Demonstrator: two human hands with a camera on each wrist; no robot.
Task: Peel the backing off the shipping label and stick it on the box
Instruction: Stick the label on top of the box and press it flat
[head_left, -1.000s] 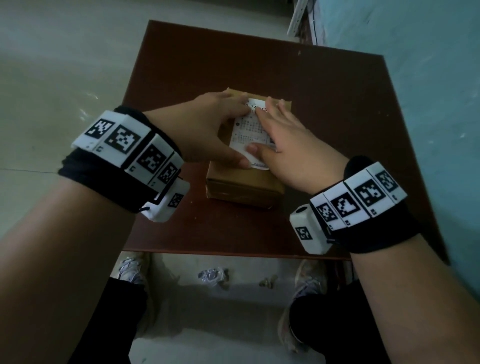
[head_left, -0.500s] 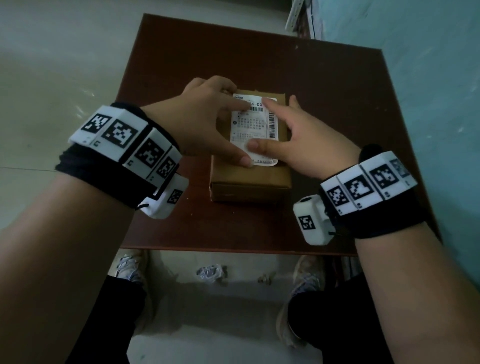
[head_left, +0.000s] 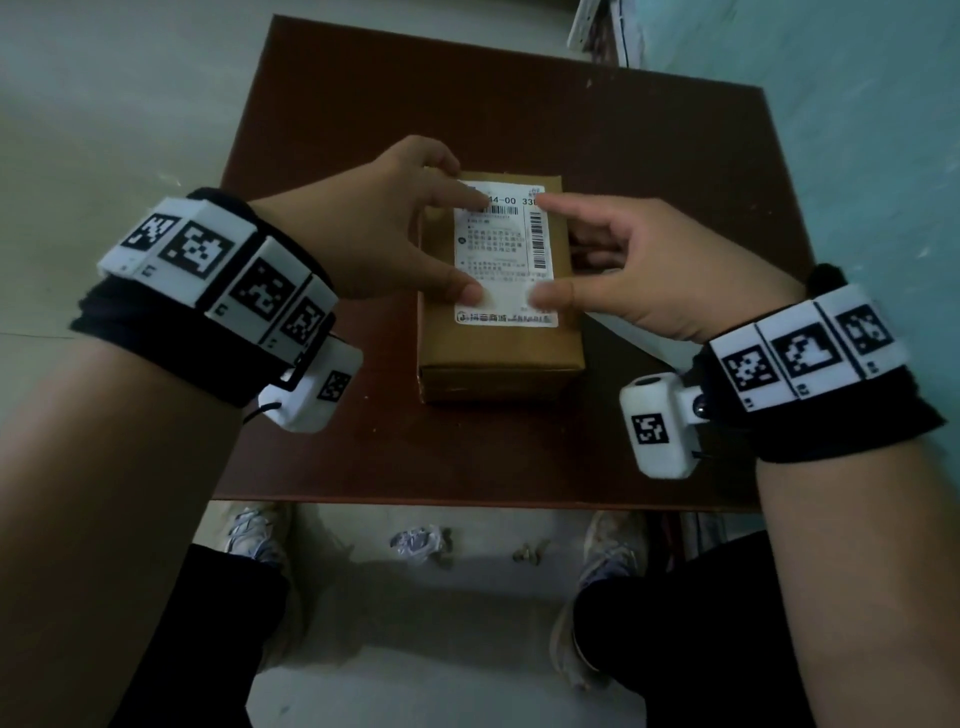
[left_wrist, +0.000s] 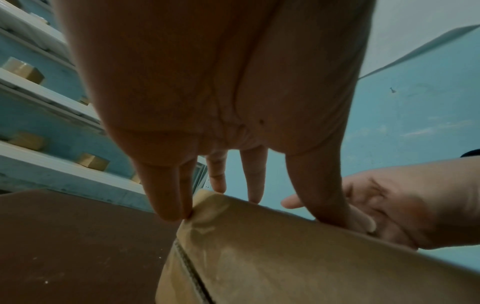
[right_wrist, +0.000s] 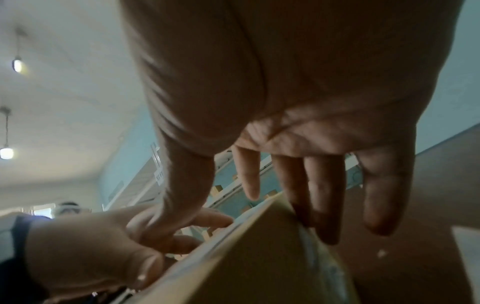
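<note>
A brown cardboard box (head_left: 498, 353) lies in the middle of the dark red table (head_left: 649, 156). The white shipping label (head_left: 501, 254) with barcodes lies flat on its top face. My left hand (head_left: 384, 228) presses straight fingers on the label's left side, forefinger near its top edge and thumb near its bottom. My right hand (head_left: 618, 265) mirrors it on the label's right side, forefinger at the top right corner, thumb low down. In the left wrist view the left fingers (left_wrist: 166, 197) touch the box (left_wrist: 285, 257). The right wrist view shows the right fingers (right_wrist: 324, 205) over the box's edge (right_wrist: 259, 246).
A blue wall (head_left: 883, 156) runs along the table's right side. Crumpled paper (head_left: 418, 543) lies on the floor between my shoes (head_left: 254, 530) below the table's near edge. Shelves holding small boxes (left_wrist: 26, 73) stand beyond the table.
Both hands have slid apart from the label's middle to its left and right sides, uncovering the print. The box now sits square to the table.
</note>
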